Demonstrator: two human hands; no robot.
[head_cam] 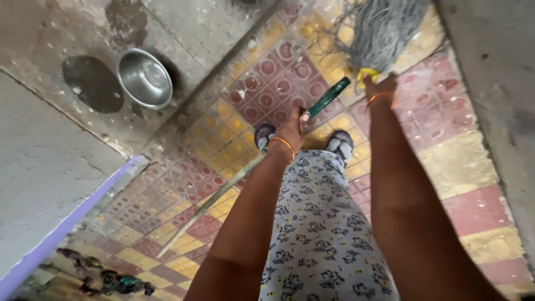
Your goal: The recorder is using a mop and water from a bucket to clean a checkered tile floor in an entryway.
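- Mop [384, 30] handling is the work we see: a grey string head with a yellow collar, at the top of the view on the patterned tile floor [234, 134].
- Our left hand [292, 131] is wrapped around the green mop handle [329, 96], partway along the shaft, which runs on down past our wrist toward the lower left.
- Our right hand [382, 86] sits right at the yellow collar, touching the base of the strings; we cannot tell whether its fingers are closed around it or only pressing on it.
- Both wrists carry thin orange bangles, and our sandalled feet [340, 146] stand just below the hands, under a flowered dress.
- We judge the step to be gripping the mop near its head, perhaps to gather or settle the strings.
- A next move would call for a firm hold at the collar and a steady shaft, kept away from our toes.
- A steel bowl [145, 78] stands well apart on the grey concrete ledge to the left.
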